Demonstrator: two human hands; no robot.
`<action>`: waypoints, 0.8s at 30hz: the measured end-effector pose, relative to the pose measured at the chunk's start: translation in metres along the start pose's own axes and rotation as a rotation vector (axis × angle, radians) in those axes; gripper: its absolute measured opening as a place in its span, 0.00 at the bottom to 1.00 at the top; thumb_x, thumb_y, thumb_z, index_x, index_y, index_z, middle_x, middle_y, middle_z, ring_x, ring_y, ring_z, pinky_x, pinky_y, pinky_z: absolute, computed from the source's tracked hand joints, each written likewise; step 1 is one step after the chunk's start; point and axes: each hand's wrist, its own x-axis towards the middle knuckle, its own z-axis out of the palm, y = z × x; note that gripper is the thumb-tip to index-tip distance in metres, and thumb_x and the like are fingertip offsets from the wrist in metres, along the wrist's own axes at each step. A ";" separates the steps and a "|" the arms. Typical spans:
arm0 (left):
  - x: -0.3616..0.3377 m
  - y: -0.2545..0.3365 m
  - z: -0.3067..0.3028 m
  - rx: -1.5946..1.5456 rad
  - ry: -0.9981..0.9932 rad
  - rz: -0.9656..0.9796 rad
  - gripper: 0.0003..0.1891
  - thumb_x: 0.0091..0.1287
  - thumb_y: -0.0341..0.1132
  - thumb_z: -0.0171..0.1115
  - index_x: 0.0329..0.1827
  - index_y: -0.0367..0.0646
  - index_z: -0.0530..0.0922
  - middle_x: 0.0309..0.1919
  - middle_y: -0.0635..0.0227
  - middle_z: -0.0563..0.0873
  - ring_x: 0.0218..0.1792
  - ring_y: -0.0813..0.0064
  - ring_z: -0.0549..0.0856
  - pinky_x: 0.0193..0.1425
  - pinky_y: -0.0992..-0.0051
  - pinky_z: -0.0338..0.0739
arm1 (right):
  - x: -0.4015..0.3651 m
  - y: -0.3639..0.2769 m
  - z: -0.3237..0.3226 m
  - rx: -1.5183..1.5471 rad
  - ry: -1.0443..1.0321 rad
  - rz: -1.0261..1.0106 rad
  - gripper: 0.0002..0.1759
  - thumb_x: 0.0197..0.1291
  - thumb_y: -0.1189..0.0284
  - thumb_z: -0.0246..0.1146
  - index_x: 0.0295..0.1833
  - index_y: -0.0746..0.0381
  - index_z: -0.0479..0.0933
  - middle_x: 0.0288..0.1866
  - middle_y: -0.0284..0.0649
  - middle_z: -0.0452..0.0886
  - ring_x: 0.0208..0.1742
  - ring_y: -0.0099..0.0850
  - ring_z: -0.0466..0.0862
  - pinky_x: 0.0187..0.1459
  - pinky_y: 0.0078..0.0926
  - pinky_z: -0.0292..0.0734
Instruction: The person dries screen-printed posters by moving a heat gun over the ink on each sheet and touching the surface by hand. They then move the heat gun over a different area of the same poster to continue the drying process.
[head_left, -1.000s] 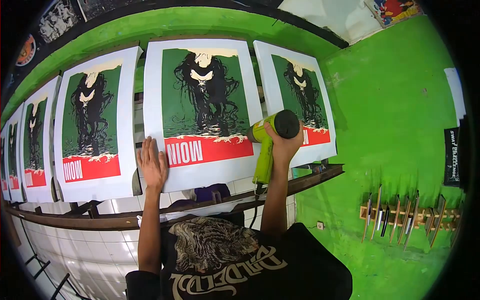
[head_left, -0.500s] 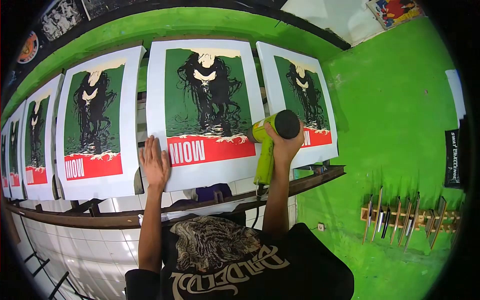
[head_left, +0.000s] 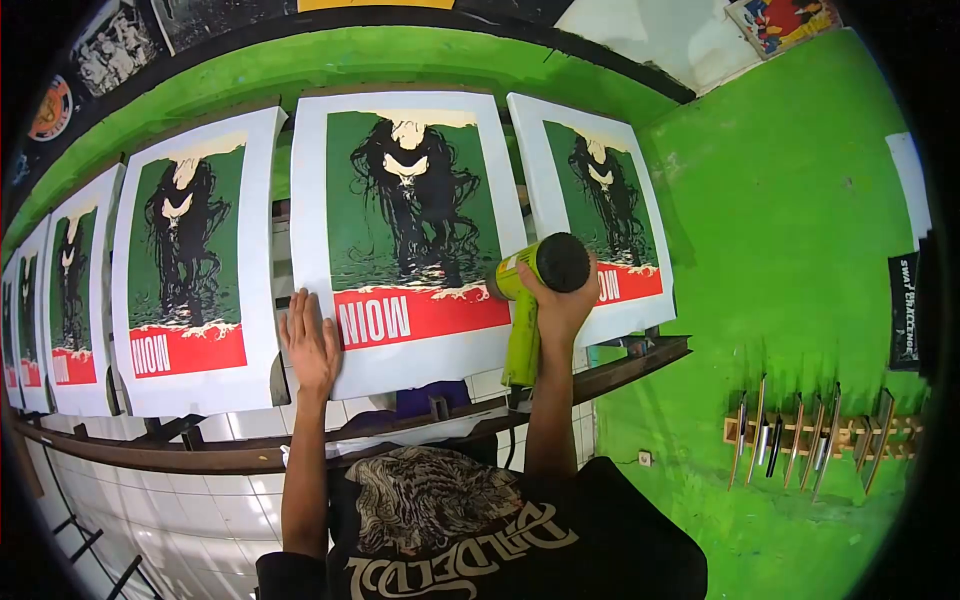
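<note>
A green heat gun (head_left: 523,330) with a black round rear is held in my right hand (head_left: 562,308), its nozzle over the red band of the middle printed sheet (head_left: 420,328). My fingers wrap round the upper part of its body. My left hand (head_left: 310,345) lies flat, fingers a little apart, on the lower left white margin of that same sheet. The print shows a dark long-haired figure on green, above a red strip with white letters. To the right is a like sheet (head_left: 605,200), partly hidden by the heat gun and my right hand.
More printed sheets (head_left: 190,260) stand in a row to the left. A brown metal rail (head_left: 240,457) runs below them. On the green wall (head_left: 760,230) at right hangs a wooden rack (head_left: 790,432) with several blades. A purple item (head_left: 430,398) shows beneath the middle sheet.
The view has tilted slightly, so the sheets sit lower. The heat gun has shifted slightly left over the red band; my left hand stays on the margin.
</note>
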 end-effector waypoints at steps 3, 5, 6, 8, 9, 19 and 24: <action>0.001 0.001 0.000 0.002 -0.002 -0.006 0.27 0.81 0.42 0.49 0.77 0.37 0.69 0.79 0.54 0.71 0.83 0.54 0.64 0.86 0.48 0.49 | 0.002 -0.002 -0.001 0.084 -0.026 0.049 0.32 0.44 0.80 0.85 0.55 0.68 0.77 0.48 0.41 0.86 0.45 0.30 0.88 0.53 0.30 0.86; 0.000 0.002 -0.001 0.005 -0.002 -0.008 0.27 0.81 0.42 0.49 0.77 0.37 0.69 0.79 0.54 0.71 0.83 0.54 0.64 0.86 0.48 0.48 | 0.001 -0.001 0.000 0.155 -0.038 0.124 0.33 0.43 0.79 0.86 0.55 0.68 0.77 0.49 0.41 0.86 0.46 0.30 0.87 0.54 0.31 0.86; 0.000 0.003 -0.002 0.009 -0.009 -0.014 0.27 0.81 0.42 0.49 0.77 0.37 0.69 0.79 0.54 0.71 0.83 0.54 0.64 0.86 0.48 0.48 | -0.001 0.000 0.003 0.059 -0.021 0.059 0.34 0.43 0.79 0.86 0.56 0.68 0.77 0.50 0.41 0.85 0.47 0.30 0.87 0.54 0.31 0.86; 0.002 0.003 -0.002 0.016 -0.014 -0.021 0.27 0.81 0.42 0.49 0.78 0.37 0.69 0.79 0.54 0.71 0.83 0.54 0.64 0.86 0.47 0.48 | 0.000 0.002 0.004 -0.035 -0.006 -0.007 0.34 0.43 0.80 0.86 0.57 0.68 0.77 0.50 0.41 0.85 0.48 0.30 0.87 0.55 0.31 0.86; 0.002 0.003 -0.002 0.017 -0.013 -0.021 0.27 0.81 0.41 0.49 0.78 0.37 0.69 0.79 0.54 0.70 0.83 0.54 0.64 0.86 0.47 0.48 | 0.001 0.004 0.002 0.080 -0.033 0.055 0.35 0.44 0.80 0.85 0.57 0.68 0.77 0.51 0.42 0.85 0.49 0.30 0.87 0.55 0.31 0.85; 0.003 0.005 -0.002 0.041 -0.031 -0.021 0.27 0.80 0.41 0.49 0.77 0.36 0.69 0.79 0.54 0.70 0.83 0.54 0.64 0.85 0.47 0.49 | 0.000 0.002 0.003 0.189 -0.103 0.101 0.35 0.45 0.78 0.86 0.58 0.68 0.76 0.52 0.43 0.85 0.50 0.31 0.87 0.56 0.32 0.86; 0.005 0.007 -0.003 0.063 -0.027 -0.034 0.27 0.82 0.43 0.47 0.77 0.37 0.70 0.79 0.54 0.71 0.82 0.54 0.65 0.85 0.49 0.51 | 0.001 0.007 -0.003 0.081 -0.064 0.041 0.35 0.45 0.80 0.85 0.59 0.68 0.76 0.52 0.42 0.85 0.51 0.31 0.88 0.56 0.33 0.86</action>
